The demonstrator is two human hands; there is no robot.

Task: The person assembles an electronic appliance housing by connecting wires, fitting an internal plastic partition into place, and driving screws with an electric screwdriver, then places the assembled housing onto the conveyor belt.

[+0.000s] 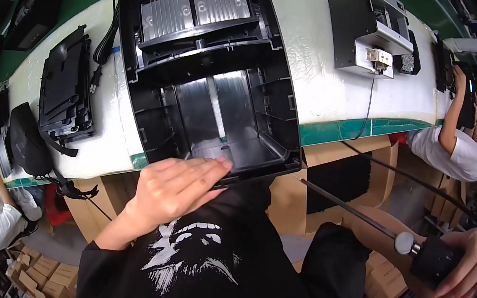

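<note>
In front of me on the bench lies a large black plastic housing [232,148], its hollow compartment facing me. Two ribbed silver metal blocks [195,13] sit in its far part. My left hand [176,192] is closed over the housing's near wall, fingers on the inner side and thumb outside. Off to the right, away from the housing, my right hand [465,269] is wrapped round the black handle of a power screwdriver [436,262]. The tool's long thin shaft points left toward the housing's near right corner; its tip is too small to make out.
At the back right stands a black-and-silver screw feeder [371,40], a small tray of screws [408,61] beside it. Black plastic panels [68,83] and a black pouch [30,141] lie left. A black cable [413,181] crosses the right side. Cardboard boxes [381,172] stand below the bench; co-workers sit on both sides.
</note>
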